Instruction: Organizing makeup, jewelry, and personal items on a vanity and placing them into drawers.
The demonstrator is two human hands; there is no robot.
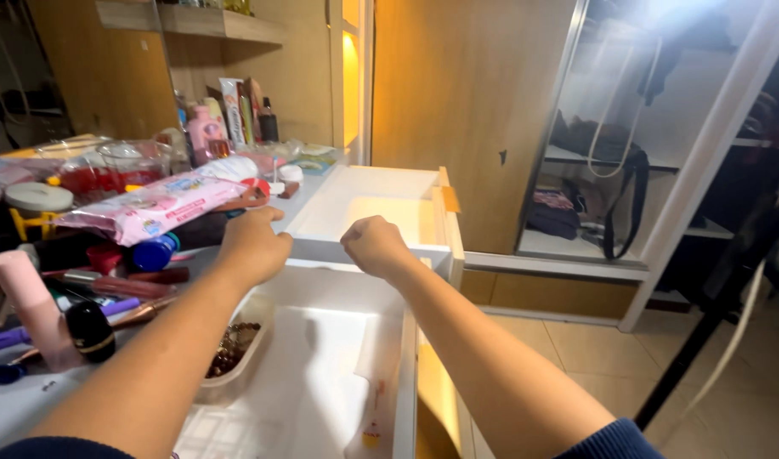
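Left hand: the left hand (255, 245) is curled over the near front edge of the upper white drawer (364, 208), fingers folded down, gripping the rim.
Right hand: the right hand (374, 246) is balled into a fist on the same edge, just beside the left; whether the fingers hook under the panel I cannot tell.
Upper drawer: pulled out, stretching away beyond both hands, inside looks bare and brightly lit.
Handling: I judge it stiff, smooth and light, sliding straight; the front rim is the sound place to hold.
Lower drawer: the lower white drawer (321, 382) lies open beneath the forearms, nearer the person.
Its contents: a clear tray (236, 357) of dark beads under the left forearm, and a white packet (374, 382) below the right.
Tabletop: left of the left hand, a pink packet (151, 208) among crowded bottles and tubes.
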